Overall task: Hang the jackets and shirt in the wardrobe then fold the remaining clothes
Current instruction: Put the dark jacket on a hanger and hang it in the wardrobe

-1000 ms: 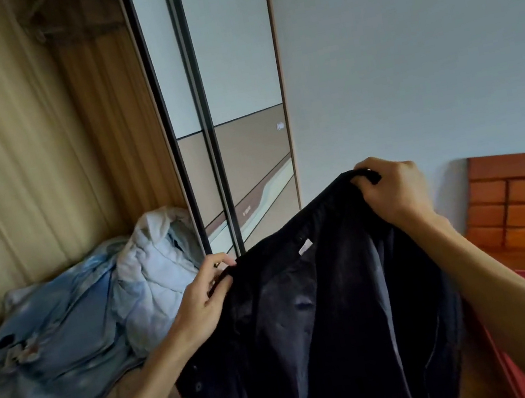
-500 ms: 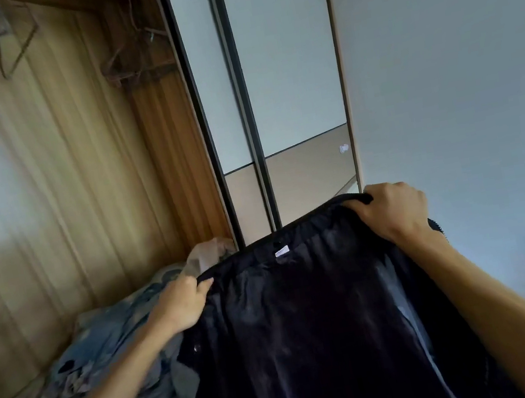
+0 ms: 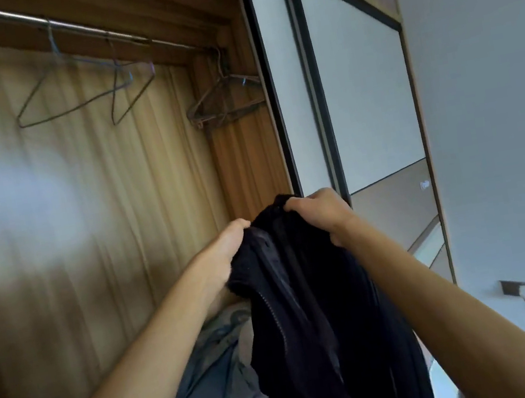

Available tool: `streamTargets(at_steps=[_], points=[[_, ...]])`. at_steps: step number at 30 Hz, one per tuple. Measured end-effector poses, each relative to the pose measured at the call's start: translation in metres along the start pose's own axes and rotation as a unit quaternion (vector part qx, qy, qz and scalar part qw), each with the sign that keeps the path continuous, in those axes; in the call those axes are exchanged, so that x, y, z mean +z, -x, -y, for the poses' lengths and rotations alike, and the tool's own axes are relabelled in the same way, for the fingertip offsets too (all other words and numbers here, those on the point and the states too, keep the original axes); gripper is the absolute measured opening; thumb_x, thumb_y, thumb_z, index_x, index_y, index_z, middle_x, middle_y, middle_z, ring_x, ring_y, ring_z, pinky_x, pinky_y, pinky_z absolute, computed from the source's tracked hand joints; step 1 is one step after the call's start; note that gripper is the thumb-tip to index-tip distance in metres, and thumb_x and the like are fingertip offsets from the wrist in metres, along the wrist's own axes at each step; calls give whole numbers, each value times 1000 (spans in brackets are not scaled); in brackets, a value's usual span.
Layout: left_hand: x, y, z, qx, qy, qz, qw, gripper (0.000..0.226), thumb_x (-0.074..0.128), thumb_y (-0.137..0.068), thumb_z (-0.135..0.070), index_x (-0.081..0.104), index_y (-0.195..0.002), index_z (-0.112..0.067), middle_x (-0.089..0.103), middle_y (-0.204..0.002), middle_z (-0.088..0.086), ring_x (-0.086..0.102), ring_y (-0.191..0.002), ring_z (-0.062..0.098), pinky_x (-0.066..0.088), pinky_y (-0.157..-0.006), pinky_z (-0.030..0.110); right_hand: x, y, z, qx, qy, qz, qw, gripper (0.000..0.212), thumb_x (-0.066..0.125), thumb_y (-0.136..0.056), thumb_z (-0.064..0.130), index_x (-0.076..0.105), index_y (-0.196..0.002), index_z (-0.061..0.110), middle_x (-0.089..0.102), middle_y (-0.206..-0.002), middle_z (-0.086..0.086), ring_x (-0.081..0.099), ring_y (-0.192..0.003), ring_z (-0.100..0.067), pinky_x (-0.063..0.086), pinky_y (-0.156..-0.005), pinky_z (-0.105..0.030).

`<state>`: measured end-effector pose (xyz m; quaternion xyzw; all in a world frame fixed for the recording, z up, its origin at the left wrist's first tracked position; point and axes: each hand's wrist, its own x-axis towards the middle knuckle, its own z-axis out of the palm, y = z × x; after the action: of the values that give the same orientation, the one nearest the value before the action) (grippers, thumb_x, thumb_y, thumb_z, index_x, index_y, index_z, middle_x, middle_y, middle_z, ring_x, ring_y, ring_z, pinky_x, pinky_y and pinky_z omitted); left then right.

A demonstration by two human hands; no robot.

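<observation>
Bunching up is the big change here. The black jacket (image 3: 308,312) was stretched wide by its top edge half a second ago. Now the left hand (image 3: 228,253) and right hand (image 3: 319,213) sit almost side by side, both with fingers curled into the collar end. The cloth hangs in one gathered dark column in front of the open wardrobe. The view has tipped up too, so the rail (image 3: 86,26) is in shot now.

My guess is the jacket is about to go to one hand so the other can grab a hanger. Nothing's hung yet.

Counts, front to back:
- Two hands and one jacket held.
- Below and behind it, one heap of blue clothes (image 3: 208,381) lying inside the wardrobe. I can't tell how many pieces are in it.
- Up on the rail, two wire hangers (image 3: 62,93) close together, plus a tangled bunch of hangers (image 3: 224,101) in the right corner. I can't count those.
- Next to that, two sliding door panels (image 3: 365,94).
</observation>
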<state>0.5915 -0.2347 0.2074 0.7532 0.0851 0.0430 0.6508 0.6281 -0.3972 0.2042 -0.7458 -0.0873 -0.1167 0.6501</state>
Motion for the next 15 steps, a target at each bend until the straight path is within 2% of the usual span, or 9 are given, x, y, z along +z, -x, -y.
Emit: streamTargets(at_steps=[2, 5, 7, 9, 11, 13, 15], points=[[-19, -1, -14, 7, 32, 21, 999, 43, 41, -102, -41, 65, -86, -9, 69, -64, 7, 63, -59, 19, 45, -50, 24, 42, -5, 16, -51, 24, -12, 998, 40, 72, -76, 39, 72, -84, 0, 75, -84, -14, 72, -75, -27, 62, -73, -43], [-55, 2, -33, -2, 60, 67, 996, 74, 28, -96, -71, 69, -105, -10, 73, -89, 12, 68, -82, 24, 52, -66, 35, 92, -6, 34, -121, 61, -14, 991, 34, 69, -81, 38, 71, -77, 4, 74, -79, -11, 71, -76, -26, 59, -73, -41], [-82, 1, -42, -11, 58, 68, 996, 80, 30, -91, -78, 69, -103, -9, 74, -82, 12, 69, -81, 26, 53, -67, 36, 113, -5, 47, -148, 50, 25, 987, 32, 70, -82, 35, 72, -78, 3, 74, -80, -11, 71, -77, -24, 57, -73, -40], [-107, -3, -46, 3, 55, 28, 998, 63, 39, -94, -67, 68, -90, -11, 72, -67, 9, 67, -72, 24, 53, -65, 33, 128, -3, 62, -171, 48, 92, 980, 25, 71, -82, 29, 73, -82, 4, 74, -82, -13, 71, -76, -24, 57, -71, -38], [-131, -11, -47, 24, 70, -35, 997, 45, 42, -97, -50, 64, -80, -14, 68, -62, 6, 62, -63, 22, 50, -59, 29, 143, -1, 75, -183, 32, 176, 967, 16, 68, -84, 21, 75, -82, 8, 74, -83, -13, 70, -79, -25, 58, -76, -38], [-155, -16, -50, 45, 100, -79, 991, 41, 38, -100, -38, 59, -75, -14, 64, -58, 6, 58, -58, 22, 45, -53, 28, 158, -3, 84, -185, -16, 255, 949, 18, 64, -86, 18, 78, -89, 8, 74, -94, -18, 68, -86, -29, 56, -88, -39], [-175, -14, -53, 56, 116, -106, 986, 38, 38, -100, -28, 54, -69, -13, 59, -49, 4, 52, -55, 21, 40, -51, 28, 171, -10, 93, -156, -77, 309, 935, 25, 62, -91, 20, 77, -102, 3, 73, -101, -19, 66, -90, -25, 55, -89, -35]])
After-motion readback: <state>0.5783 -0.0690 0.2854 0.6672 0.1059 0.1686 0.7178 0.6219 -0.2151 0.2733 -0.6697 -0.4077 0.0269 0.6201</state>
